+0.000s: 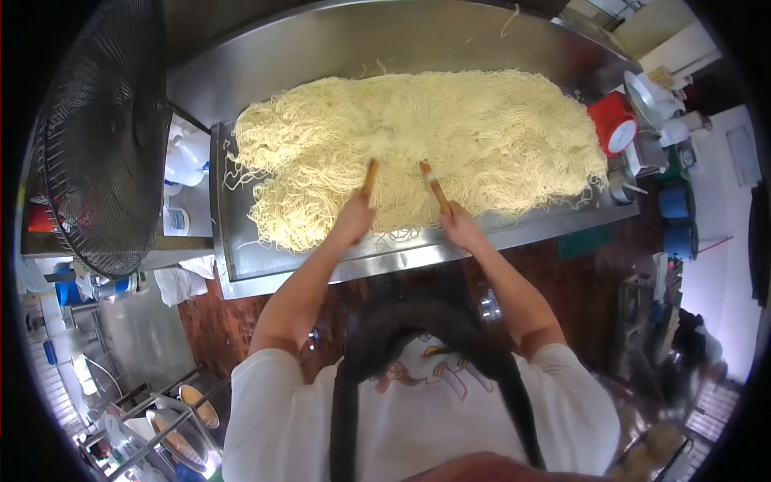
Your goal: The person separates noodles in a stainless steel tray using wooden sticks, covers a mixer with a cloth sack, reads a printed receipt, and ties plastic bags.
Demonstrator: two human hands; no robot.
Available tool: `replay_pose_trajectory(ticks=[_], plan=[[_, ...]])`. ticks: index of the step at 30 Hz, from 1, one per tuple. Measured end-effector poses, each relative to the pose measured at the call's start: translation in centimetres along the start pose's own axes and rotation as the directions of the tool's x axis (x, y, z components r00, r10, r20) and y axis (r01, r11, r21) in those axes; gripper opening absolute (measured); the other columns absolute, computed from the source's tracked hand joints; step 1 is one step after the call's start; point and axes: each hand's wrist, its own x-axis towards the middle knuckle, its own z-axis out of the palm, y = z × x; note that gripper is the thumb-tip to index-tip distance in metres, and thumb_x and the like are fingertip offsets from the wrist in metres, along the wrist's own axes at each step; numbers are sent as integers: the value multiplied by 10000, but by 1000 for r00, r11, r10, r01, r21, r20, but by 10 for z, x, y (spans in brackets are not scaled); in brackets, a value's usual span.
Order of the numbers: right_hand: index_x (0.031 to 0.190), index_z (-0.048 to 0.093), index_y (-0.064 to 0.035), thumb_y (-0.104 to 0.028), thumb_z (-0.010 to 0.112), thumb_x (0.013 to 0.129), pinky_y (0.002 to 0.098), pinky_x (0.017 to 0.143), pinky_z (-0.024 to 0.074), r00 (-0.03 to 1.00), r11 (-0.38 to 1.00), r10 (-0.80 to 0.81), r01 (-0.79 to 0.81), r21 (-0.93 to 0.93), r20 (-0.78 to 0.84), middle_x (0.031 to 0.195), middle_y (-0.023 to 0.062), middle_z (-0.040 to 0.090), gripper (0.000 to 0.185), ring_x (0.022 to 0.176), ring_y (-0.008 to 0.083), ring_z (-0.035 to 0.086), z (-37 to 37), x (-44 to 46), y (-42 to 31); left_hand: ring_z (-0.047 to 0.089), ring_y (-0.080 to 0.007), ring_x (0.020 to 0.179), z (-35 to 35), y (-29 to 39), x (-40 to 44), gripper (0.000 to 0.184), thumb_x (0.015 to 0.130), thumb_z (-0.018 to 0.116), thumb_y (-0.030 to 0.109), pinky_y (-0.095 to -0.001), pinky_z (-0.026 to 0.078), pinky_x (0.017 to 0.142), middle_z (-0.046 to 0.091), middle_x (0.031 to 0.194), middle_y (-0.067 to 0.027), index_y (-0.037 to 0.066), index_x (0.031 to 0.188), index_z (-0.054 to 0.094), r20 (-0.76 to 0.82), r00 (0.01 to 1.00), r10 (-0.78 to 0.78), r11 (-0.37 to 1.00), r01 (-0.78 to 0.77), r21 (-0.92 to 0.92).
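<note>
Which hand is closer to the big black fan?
Left. The left hand, gripping a wooden stick, is to the right of the fan; the right hand, gripping another stick, is farther right.

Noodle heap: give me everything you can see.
The noodles are thin, pale-yellow, tangled strands in one broad, uneven mound on the metal-looking table, with strays at its edges. Near its front middle, the left hand and right hand each point a wooden-looking stick at it; exact contact is blurred.

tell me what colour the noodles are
Pale yellow; the noodles show best in the head view.
</note>
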Motion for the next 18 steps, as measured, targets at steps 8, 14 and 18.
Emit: replay_pose_trajectory(ticks=[8, 14, 18], plan=[[1228, 559, 9, -240, 627, 961, 420, 758, 509, 995, 995, 84, -81, 62, -57, 898, 199, 638, 371, 827, 337, 629, -137, -1, -33, 657, -276, 740, -153, 96, 6, 564, 930, 676, 267, -405, 522, 687, 693, 1004, -200, -28, 1375, 494, 79, 989, -126, 969, 139, -204], [1253, 565, -3, -151, 639, 904, 509, 854, 502, 908, 862, 359, -234, -449, 215, 1041, 309, 659, 386, 1025, 480, 624, -314, -132, -38, 696, -354, 1007, -242, 63, -206, 606, 901, 720, 181, -447, 532, 851, 704, 1076, -222, 20, 1434, 481, 362, 794, -488, 863, 501, 65], [1252, 551, 29, -177, 621, 915, 543, 900, 500, 947, 932, 153, -44, -360, 281, 1059, 319, 658, 401, 1015, 496, 627, -196, -105, 62, 637, -481, 1059, -141, 80, -219, 487, 910, 660, 167, -545, 493, 904, 678, 1060, -289, 11, 1347, 513, 232, 858, -458, 887, 422, 188]])
